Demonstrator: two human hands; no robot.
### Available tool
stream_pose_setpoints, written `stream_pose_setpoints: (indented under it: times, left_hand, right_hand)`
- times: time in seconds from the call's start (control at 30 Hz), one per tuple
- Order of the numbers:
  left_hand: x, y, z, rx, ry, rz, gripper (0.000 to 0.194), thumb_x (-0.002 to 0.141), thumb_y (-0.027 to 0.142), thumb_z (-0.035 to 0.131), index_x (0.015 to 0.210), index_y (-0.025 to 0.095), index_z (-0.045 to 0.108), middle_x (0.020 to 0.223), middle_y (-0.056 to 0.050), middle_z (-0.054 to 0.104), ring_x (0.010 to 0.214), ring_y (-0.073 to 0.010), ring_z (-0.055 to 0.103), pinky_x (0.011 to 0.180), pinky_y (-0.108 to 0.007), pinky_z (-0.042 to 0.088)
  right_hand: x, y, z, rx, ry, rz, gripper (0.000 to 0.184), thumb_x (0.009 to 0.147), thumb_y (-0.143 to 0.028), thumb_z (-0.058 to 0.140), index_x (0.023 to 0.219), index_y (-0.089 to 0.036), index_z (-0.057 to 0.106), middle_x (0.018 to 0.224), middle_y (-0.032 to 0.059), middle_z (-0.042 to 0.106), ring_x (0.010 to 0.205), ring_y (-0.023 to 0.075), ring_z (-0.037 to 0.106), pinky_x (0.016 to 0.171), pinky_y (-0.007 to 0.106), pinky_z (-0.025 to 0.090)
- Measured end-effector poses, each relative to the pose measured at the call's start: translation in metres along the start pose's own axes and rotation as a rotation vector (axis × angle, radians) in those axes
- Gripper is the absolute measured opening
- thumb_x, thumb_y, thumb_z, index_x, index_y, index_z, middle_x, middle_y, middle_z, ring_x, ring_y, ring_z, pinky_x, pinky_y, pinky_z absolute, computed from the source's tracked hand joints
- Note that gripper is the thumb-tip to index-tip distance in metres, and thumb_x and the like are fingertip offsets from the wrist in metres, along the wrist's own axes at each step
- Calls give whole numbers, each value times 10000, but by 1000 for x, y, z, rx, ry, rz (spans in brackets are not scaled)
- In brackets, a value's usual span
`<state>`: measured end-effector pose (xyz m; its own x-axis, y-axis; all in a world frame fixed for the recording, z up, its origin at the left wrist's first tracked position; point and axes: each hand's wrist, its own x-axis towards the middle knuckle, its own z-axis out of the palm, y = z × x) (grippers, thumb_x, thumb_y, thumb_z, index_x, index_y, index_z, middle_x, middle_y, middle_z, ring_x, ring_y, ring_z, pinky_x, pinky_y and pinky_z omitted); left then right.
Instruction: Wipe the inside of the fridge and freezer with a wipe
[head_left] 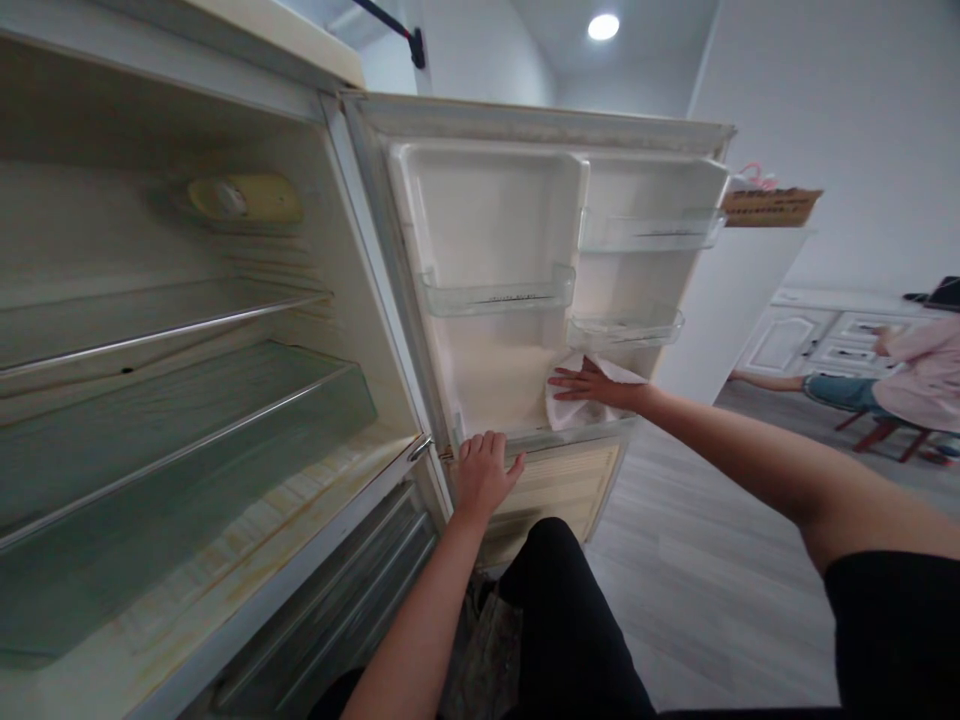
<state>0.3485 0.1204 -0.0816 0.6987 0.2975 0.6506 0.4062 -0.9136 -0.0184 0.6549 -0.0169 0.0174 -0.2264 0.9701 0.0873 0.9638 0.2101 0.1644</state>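
The upper fridge door (495, 225) stands open, its inner side facing me. My right hand (592, 383) holds a white cloth (566, 412) flat against the lower right of the door liner, with its fingers spread over it. Part of the cloth sticks out above the wrist. My left hand (484, 465) has its fingers bent over the bottom edge of the door near the hinge side, the thumb pointing right. Clear door racks (499, 295) sit above both hands.
On the left the fridge compartment (330, 250) is open, with glass shelves (172, 325) and yellow-brown stains on its floor. A lower door (555, 480) is open beneath. A cardboard box (772, 207) rests on a white surface behind. Another person (919, 370) sits on a stool at right.
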Motion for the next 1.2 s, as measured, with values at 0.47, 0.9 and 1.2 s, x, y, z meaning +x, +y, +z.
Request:
stream_pose_setpoints:
  times: [0.47,0.9,1.2]
  left_hand:
    - [3,3,-1,23,-53,-2,225,910,370,616,1042,188,622,1027,-104,666,1007,-300,582,890,-440,425]
    - [-7,-6,-7,-23,-37,26,272,903,357,610,1101,171,611,1043,-108,664,1024,-311,584,904,-456,439]
    - [-18,-19,-16,-58,-26,69,257,878,379,653,1053,196,606,1038,-88,665,1025,-298,582,936,-442,422]
  right_hand:
    - [168,-48,71,121,4,-432,615,914,-11,456,1443,-309,557,1615,45,392,1557,125,214,1292,506,128]
    - [147,-81,49,435,-224,-304,322,925,-115,573,1204,-153,730,1348,144,658,1337,245,558,1227,495,287]
    - [92,-76,40,729,-480,-74,366,920,-182,568,1248,-120,719,1632,102,306,1546,228,256,1265,394,237]
